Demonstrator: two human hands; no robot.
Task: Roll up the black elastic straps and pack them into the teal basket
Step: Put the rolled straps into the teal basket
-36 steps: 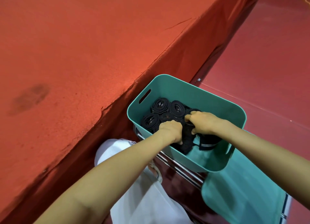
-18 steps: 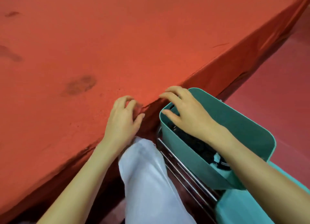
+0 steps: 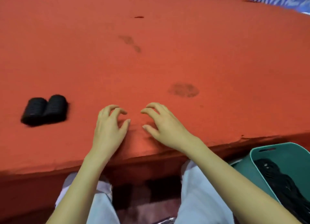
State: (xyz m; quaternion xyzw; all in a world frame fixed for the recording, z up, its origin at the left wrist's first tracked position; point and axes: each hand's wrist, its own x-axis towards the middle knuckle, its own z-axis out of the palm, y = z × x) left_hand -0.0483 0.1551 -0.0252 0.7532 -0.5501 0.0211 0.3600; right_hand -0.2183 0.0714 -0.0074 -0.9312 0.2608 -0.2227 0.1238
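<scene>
While left grip (image 3: 109, 129) and right grip (image 3: 165, 129) are spread, empty, stains (image 3: 183, 90) mark the red tabletop (image 3: 226, 52).

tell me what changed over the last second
The left hand and right hand came off the rolled black elastic straps in the teal plastic basket and moved up over the red cloth-covered table, empty. The basket stayed packed at the person's right.

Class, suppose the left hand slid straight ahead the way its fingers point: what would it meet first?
Probably nothing: ahead of the left hand lies only red tabletop with faint stains. The rolled straps sit well to its left.
</scene>
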